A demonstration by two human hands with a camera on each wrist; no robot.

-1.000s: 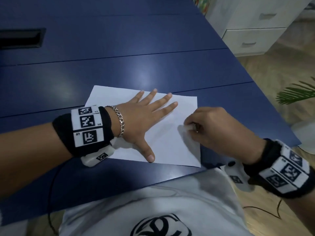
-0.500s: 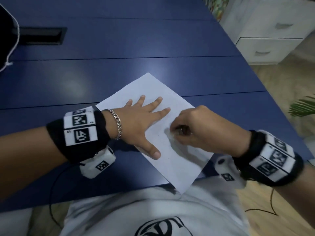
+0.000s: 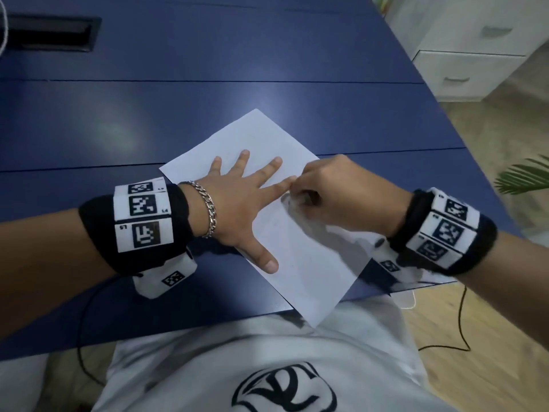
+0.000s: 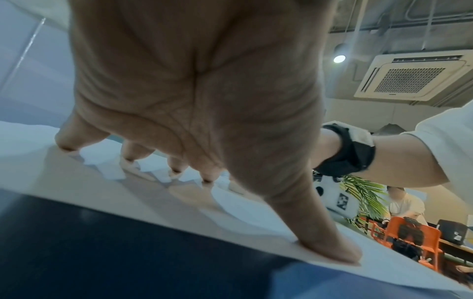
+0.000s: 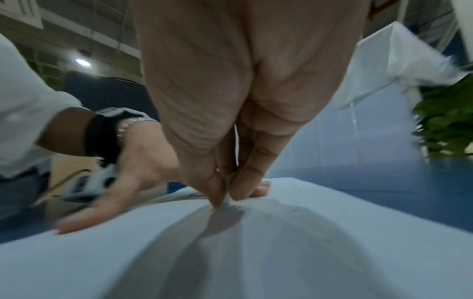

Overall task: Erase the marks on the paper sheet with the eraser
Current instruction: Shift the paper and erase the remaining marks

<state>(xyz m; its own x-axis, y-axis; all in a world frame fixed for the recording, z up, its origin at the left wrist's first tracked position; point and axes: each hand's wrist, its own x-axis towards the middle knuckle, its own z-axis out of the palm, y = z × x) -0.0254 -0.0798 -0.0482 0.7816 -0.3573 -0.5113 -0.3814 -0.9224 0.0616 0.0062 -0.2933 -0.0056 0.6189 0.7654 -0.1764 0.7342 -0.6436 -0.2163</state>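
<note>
A white paper sheet (image 3: 300,263) lies turned like a diamond on the blue table (image 3: 208,120), its near corner hanging over the front edge. My left hand (image 3: 237,203) lies flat on it with fingers spread, pressing it down; the left wrist view shows the left hand (image 4: 194,113) with fingertips on the paper sheet (image 4: 128,194). My right hand (image 3: 332,194) pinches a small white eraser (image 5: 228,193) between thumb and fingers and holds it against the paper sheet (image 5: 281,242), just beside my left index fingertip. Faint grey specks show on the sheet near the eraser.
A dark rectangular slot (image 3: 50,34) is set in the table at the far left. White drawers (image 3: 472,55) stand beyond the table's right edge, with a green plant (image 3: 523,176) to the right. Cables hang below the table's front edge.
The sheet has turned from lying square to standing on a corner, its near corner now past the table's edge. My right hand with the eraser has moved left, up against my left index finger.
</note>
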